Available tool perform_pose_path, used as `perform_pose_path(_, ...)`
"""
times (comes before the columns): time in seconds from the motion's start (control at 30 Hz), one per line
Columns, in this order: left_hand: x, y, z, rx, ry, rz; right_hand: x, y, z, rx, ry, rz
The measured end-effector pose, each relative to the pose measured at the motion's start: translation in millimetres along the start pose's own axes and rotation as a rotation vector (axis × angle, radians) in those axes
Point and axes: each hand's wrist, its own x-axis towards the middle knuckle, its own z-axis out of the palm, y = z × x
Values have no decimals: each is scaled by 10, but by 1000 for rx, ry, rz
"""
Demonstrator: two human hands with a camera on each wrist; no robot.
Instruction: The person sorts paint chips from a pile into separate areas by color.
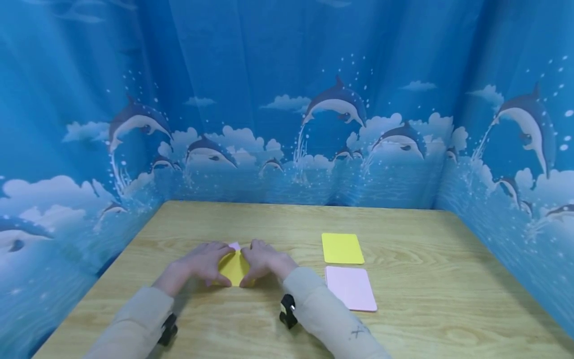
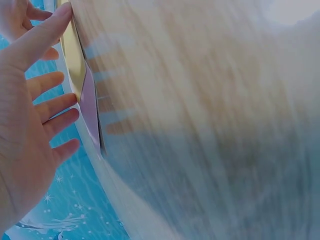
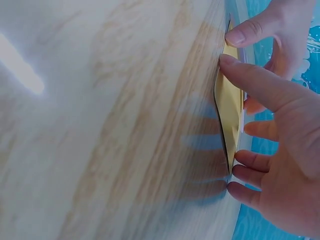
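A yellow card [image 1: 233, 269] lies between both hands at the left of the table, over a pink card [image 2: 89, 105] whose corner shows at the far side. My left hand [image 1: 208, 262] grips the yellow card's left part, thumb at the near edge and fingers towards the far side. From the right, my right hand [image 1: 262, 260] holds the same card in like manner, its thumb close to the left thumb. The yellow card bows slightly in the right wrist view. Both hands hide parts of the two cards.
To the right lie a separate yellow card [image 1: 343, 248] and, nearer, a pink card [image 1: 351, 288] that looks like a small stack. The wooden table [image 1: 430, 279] is bordered at the back and sides by a blue dolphin curtain [image 1: 269, 65].
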Motion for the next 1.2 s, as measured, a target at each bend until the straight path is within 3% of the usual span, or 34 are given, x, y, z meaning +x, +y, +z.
perform_pose_path(0.33,14,34,-17,10,9,20,15,-19,-42,23,-19,67)
perform_pose_path(0.83,-2,56,-21,-15,4,-11,-9,-53,-41,-66,-20,29)
perform_pose_path(1.2,-14,37,3,0,9,10,-25,-60,-35,-101,-16,0)
